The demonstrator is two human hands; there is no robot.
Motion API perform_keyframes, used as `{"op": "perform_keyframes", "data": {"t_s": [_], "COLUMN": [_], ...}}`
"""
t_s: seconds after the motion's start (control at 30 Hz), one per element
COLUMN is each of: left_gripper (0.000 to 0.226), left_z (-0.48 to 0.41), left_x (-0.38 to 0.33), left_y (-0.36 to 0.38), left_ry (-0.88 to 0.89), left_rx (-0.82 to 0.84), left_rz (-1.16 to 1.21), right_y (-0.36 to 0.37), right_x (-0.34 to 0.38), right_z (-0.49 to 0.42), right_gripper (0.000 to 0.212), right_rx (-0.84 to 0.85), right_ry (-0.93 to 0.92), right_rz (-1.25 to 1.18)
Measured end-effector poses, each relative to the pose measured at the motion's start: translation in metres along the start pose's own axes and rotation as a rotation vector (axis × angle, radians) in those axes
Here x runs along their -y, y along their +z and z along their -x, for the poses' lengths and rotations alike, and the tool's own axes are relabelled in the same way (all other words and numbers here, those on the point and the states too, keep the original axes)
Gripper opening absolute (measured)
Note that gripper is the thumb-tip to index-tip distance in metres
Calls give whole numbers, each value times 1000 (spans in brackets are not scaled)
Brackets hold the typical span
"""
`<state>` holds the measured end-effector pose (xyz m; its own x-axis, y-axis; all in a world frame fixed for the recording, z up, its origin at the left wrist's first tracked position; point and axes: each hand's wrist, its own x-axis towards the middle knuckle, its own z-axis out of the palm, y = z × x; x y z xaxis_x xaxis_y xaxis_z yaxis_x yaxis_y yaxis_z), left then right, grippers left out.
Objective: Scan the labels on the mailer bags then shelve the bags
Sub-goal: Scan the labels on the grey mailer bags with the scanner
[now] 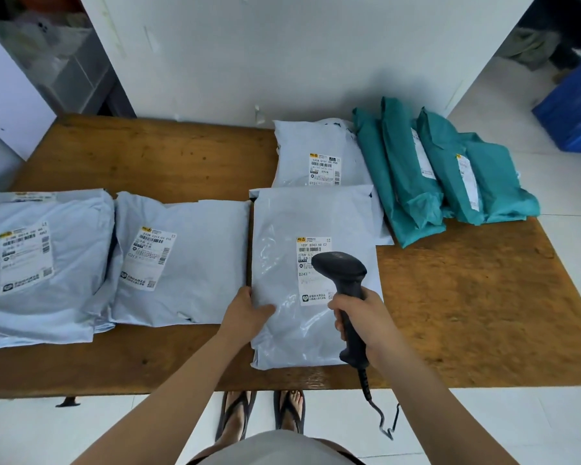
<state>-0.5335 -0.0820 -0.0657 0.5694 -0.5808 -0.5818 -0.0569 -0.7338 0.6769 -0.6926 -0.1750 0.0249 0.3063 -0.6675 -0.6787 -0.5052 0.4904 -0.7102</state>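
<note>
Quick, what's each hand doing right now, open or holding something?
Left hand: grips the left edge of the grey mailer bag.
Right hand: wrapped round the handle of the black scanner.

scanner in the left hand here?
No, the right hand grips the black scanner over the label, while the left hand holds the grey mailer bag at its edge.

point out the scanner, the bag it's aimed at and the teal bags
scanner (341, 268) head view, on its black head
front bag (282, 250) head view, on bare plastic left of its label
teal bags (401, 169) head view, on a bag near the pile's left
</note>
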Motion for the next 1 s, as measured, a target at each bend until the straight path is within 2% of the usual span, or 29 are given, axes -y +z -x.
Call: {"op": "perform_keyframes", "data": {"t_s": [0.13,0.23,0.33,0.63,1.0], "left_gripper": [66,60,56,51,49], "left_z": [-3,-7,-9,-5,-9], "left_x": [-11,-12,-9,-10,-6], "left_y": [5,4,5,8,8], "left_ry": [-30,-57,-57,-43,-55], "left_rx": [-13,-10,21,54,72], "left_rz": [141,329,405,462,487], "right_y": [-6,-11,-15,-14,-20], "right_x": [2,3,1,1,-2], "right_z": [2,5,8,12,14], "right_gripper": [3,3,3,4,4], "right_rx": [2,16,32,85,69], "right_ry": [-11,-19,-14,-29,-28], "right_rz": [3,30,47,21,28]}}
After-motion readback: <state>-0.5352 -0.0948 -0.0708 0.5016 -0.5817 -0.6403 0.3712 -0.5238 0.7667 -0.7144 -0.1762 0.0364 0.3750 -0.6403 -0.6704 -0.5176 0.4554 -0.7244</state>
